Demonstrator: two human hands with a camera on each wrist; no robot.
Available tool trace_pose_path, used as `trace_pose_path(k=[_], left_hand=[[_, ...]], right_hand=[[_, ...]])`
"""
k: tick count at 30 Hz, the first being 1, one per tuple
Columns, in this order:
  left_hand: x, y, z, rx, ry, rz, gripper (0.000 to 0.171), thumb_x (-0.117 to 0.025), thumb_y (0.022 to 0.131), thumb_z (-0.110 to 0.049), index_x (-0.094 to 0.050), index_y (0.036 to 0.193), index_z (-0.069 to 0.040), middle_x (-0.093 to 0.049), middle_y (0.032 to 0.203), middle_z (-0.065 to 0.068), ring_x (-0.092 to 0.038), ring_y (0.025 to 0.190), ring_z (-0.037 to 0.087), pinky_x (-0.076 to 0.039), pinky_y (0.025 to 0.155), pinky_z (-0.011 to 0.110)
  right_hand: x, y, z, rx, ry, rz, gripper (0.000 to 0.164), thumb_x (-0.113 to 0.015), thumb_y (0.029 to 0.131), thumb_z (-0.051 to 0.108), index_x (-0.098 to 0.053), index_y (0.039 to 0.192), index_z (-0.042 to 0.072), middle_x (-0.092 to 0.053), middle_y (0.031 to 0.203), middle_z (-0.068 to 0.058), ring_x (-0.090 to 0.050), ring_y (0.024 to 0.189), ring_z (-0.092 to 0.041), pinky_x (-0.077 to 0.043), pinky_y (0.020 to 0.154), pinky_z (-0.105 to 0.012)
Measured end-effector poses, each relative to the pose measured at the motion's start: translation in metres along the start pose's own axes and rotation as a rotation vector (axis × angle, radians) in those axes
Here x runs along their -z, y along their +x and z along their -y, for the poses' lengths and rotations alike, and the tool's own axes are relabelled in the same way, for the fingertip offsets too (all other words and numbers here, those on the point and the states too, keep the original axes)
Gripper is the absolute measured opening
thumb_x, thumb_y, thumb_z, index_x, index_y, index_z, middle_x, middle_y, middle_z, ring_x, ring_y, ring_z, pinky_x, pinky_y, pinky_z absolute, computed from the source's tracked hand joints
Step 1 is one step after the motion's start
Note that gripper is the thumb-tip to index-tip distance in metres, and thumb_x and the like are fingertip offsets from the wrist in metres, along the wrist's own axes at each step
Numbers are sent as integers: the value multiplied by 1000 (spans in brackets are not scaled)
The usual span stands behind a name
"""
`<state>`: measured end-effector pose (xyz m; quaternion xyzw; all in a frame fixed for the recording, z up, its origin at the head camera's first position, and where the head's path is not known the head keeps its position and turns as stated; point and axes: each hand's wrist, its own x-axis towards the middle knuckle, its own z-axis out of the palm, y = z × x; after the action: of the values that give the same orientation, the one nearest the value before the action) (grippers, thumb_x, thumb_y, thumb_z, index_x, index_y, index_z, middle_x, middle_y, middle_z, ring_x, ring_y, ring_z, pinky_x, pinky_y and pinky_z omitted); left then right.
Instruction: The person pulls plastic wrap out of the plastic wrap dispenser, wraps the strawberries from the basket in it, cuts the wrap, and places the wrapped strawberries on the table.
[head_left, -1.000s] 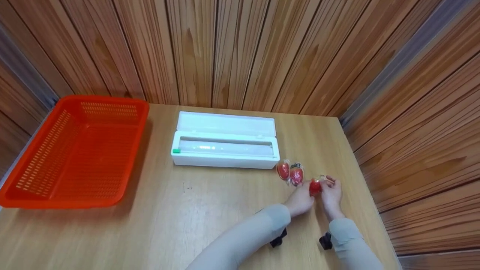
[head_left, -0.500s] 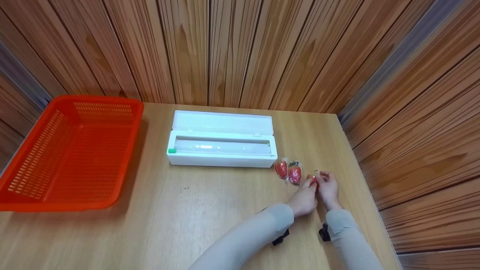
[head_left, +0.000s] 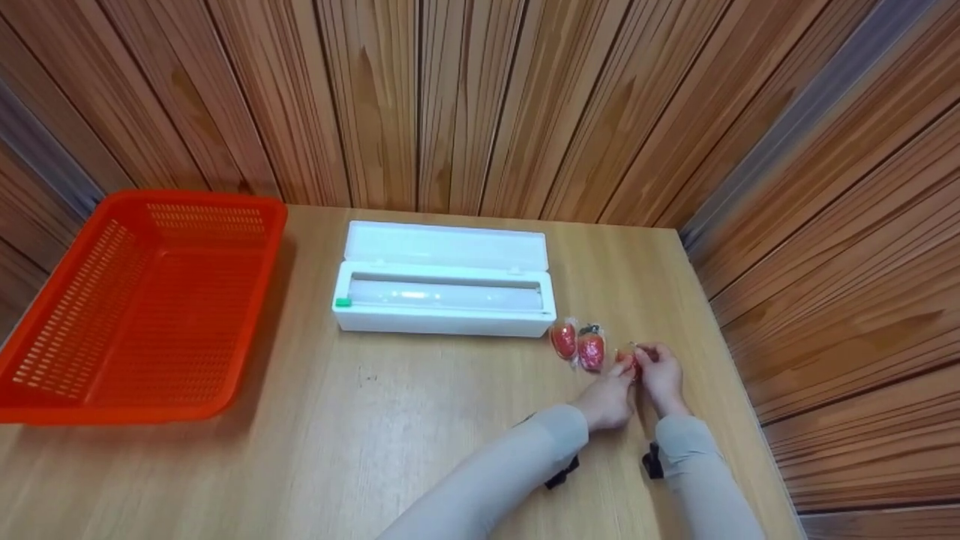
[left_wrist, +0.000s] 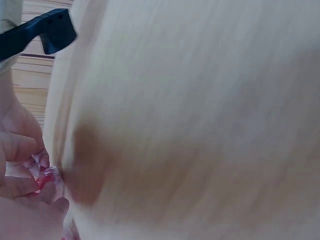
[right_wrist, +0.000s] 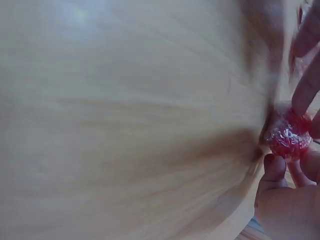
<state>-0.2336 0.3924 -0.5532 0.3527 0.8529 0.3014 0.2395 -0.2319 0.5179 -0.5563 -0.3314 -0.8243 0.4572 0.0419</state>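
Note:
Both hands meet at a red strawberry (head_left: 628, 361) wrapped in clear film, at the right side of the table. My left hand (head_left: 609, 397) holds the fruit from its left, thumb and fingers around it. From the right, my right hand (head_left: 663, 381) pinches the film at its upper end. Crinkled, shiny film over the strawberry (right_wrist: 289, 137) shows in the right wrist view; fingers hide much of it in the left wrist view. Just left of the hands lie two more film-wrapped strawberries, one plain red (head_left: 563, 340) and one with a dark green top (head_left: 591, 349).
A white cling film dispenser (head_left: 442, 321) with its lid (head_left: 446, 245) raised stands at the table's middle back, a film roll (head_left: 442, 295) inside. An orange plastic basket (head_left: 259, 315) stands at the left. Wood-plank walls border the table (head_left: 360, 450) at back and right.
The head view has shifted slightly. The left hand has closed further over the wrapped strawberry, hiding more of it, and the right hand's fingers have drawn in closer to its upper end.

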Motion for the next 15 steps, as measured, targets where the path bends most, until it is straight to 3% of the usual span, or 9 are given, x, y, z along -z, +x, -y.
trace_pose_path(k=[5,8,11,15], left_hand=[[4,-4,1,7,-10,52,64,-52,82,-18,-22,139,-15,-4,149,-11,-15,134,5,-27,103,16],[5,-5,3,0,-13,57,57,-50,85,-20,-27,137,-15,-4,149,-9,-27,130,6,-35,98,16],[5,-5,4,12,-39,47,45,-48,86,-21,-38,131,-16,-7,148,-6,-51,107,6,-45,81,16],[7,-7,4,-10,-38,30,33,-49,87,-22,-48,120,-18,-12,146,-3,-55,86,5,-47,71,15]], right_hand=[[-1,-1,5,26,33,-21,27,-47,89,15,-52,110,-2,-51,80,-1,-46,65,-3,-40,56,-13],[-2,-4,8,-14,81,-19,28,-48,89,15,-50,112,-1,-49,83,-1,-46,69,-5,-41,58,-14],[-3,-6,11,-58,119,-24,30,-46,89,14,-47,115,-1,-48,90,-3,-47,77,-9,-41,62,-15],[-1,-8,14,-121,144,-20,33,-43,91,16,-42,121,1,-47,104,-8,-47,92,-17,-40,70,-19]])
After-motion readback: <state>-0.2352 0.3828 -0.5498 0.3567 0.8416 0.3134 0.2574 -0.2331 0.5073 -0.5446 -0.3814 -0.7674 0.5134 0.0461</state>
